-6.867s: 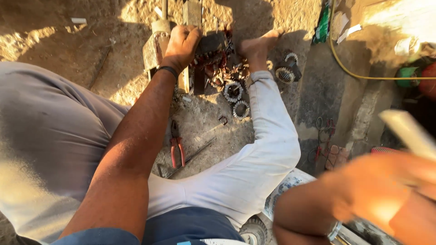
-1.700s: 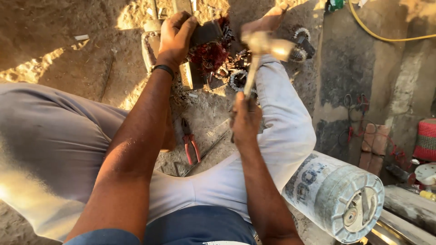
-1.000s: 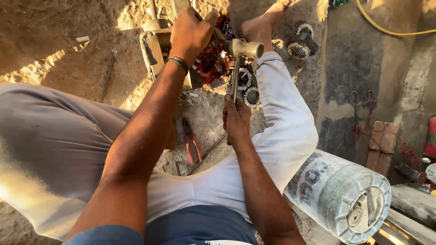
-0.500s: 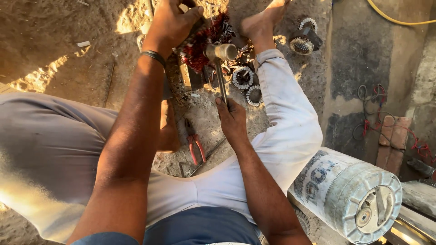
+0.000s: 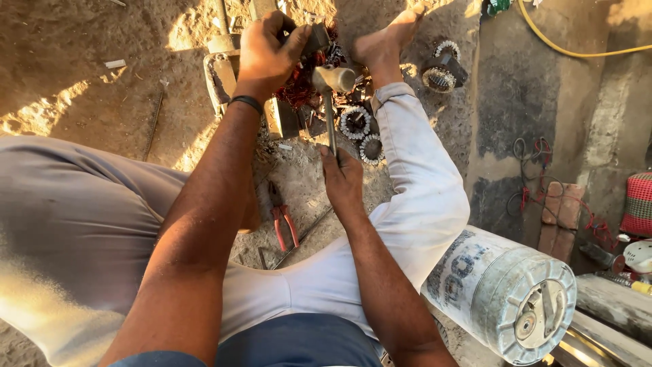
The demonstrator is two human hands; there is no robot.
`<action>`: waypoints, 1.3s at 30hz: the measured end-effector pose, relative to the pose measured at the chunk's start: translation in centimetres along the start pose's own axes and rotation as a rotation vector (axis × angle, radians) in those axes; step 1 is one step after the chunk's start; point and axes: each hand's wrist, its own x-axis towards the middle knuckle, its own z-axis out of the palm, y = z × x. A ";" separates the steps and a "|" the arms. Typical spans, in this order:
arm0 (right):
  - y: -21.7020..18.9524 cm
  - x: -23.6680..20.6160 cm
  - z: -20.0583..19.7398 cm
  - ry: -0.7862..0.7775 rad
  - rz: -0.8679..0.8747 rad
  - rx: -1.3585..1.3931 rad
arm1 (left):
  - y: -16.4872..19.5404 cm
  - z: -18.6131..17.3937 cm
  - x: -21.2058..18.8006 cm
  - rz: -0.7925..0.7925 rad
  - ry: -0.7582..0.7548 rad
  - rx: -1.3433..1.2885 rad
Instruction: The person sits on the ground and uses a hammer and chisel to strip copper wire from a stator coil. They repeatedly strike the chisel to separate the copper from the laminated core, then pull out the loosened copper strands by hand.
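My left hand (image 5: 266, 53) grips a dark tool (image 5: 314, 39) pressed onto a motor part with reddish copper windings (image 5: 297, 88) on the dirt floor. My right hand (image 5: 343, 182) holds the handle of a hammer (image 5: 332, 81), whose metal head hangs just beside the windings and the left hand. My bare right foot (image 5: 385, 42) rests against the far side of the part. I sit on the ground with legs spread in light trousers.
Several ring-shaped stator pieces (image 5: 355, 122) lie by my right leg, and another toothed part (image 5: 441, 68) sits beyond the foot. Red-handled pliers (image 5: 281, 217) lie between my legs. A grey cylindrical motor housing (image 5: 506, 292) is at my right, with red wires (image 5: 536, 197) and a yellow hose (image 5: 564, 47) farther off.
My right hand picked up the hammer and swung it down toward the windings. The head has lifted slightly from half a second ago. My left hand keeps its grip.
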 end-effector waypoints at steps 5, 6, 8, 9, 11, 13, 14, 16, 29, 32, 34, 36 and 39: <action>-2.7 -1.6 -3.1 0.162 -0.161 0.052 | -0.4 -0.7 0.0 -0.210 0.103 -0.200; -3.5 -2.1 -3.9 0.188 -0.255 0.071 | -0.6 -0.7 -0.1 -0.198 0.132 -0.199; -4.9 -2.4 -4.6 0.188 -0.529 0.400 | -0.9 -0.7 -0.3 -0.309 0.122 -0.217; -5.3 -2.2 -4.4 0.151 -0.633 0.523 | -1.1 -0.6 -0.3 -0.359 0.119 -0.229; -5.6 -1.2 -3.1 0.085 -0.711 0.691 | -1.4 -0.6 -0.2 -0.326 0.157 -0.231; -4.8 0.4 -0.7 0.114 -0.644 0.603 | -1.6 -0.7 0.2 -0.340 0.169 -0.239; -4.1 1.5 0.7 0.124 -0.526 0.303 | -1.8 -0.8 0.5 -0.373 0.165 -0.248; -2.1 2.7 2.3 0.019 -0.203 -0.266 | -2.0 -1.0 0.9 -0.411 0.179 -0.218; -16.4 -1.2 -11.3 0.054 -1.082 0.725 | -1.1 -0.3 0.7 -0.420 0.109 -0.131; -18.2 -1.8 -8.7 0.068 -1.174 0.884 | -1.1 -0.6 0.6 -0.521 0.088 -0.157; -14.5 -0.7 -4.2 0.061 -0.872 0.928 | -1.5 -0.6 0.6 -0.497 0.103 -0.154; -8.3 0.6 0.4 0.073 -0.366 -0.230 | -2.2 -0.3 0.7 -0.404 0.119 -0.126; 1.0 1.2 1.8 -0.008 -0.089 -0.188 | -3.2 0.2 1.4 -0.112 0.304 0.125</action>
